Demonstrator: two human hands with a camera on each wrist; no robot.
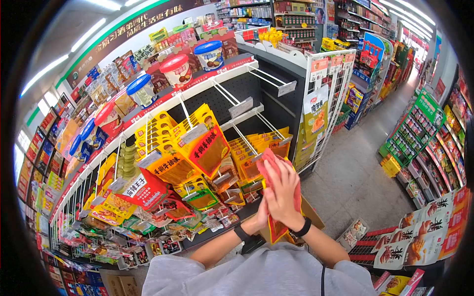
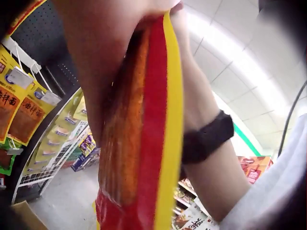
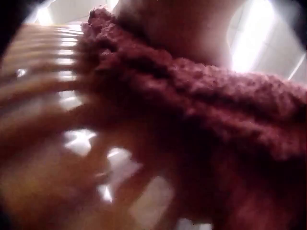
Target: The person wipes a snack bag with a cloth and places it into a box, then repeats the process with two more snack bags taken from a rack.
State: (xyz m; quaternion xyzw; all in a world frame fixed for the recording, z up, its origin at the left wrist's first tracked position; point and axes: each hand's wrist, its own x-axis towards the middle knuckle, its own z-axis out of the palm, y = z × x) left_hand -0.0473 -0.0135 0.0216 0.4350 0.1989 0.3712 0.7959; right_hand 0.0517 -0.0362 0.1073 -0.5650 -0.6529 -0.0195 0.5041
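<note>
A red and yellow snack packet (image 1: 277, 231) with a clear window is held upright between both hands, close before the chest. In the left wrist view its yellow edge and brown strip-like contents (image 2: 127, 158) show near. My left hand (image 1: 260, 217) grips the packet from the left side; its fingers are mostly hidden behind it. With fairly straight fingers, my right hand (image 1: 284, 192) presses a pinkish-red cloth (image 1: 269, 160) against the packet's other side. Up close in the right wrist view, the fluffy cloth (image 3: 192, 91) lies beside the shiny ribbed plastic (image 3: 72, 124).
A rack on the left carries hanging yellow snack packets (image 1: 170, 167), red packets (image 1: 143, 190) and tubs (image 1: 208, 54) on top. Bare metal hooks (image 1: 242, 106) stick out near the hands. An open cardboard box (image 1: 312, 212) stands below. White and orange packs (image 1: 419, 241) lie at right.
</note>
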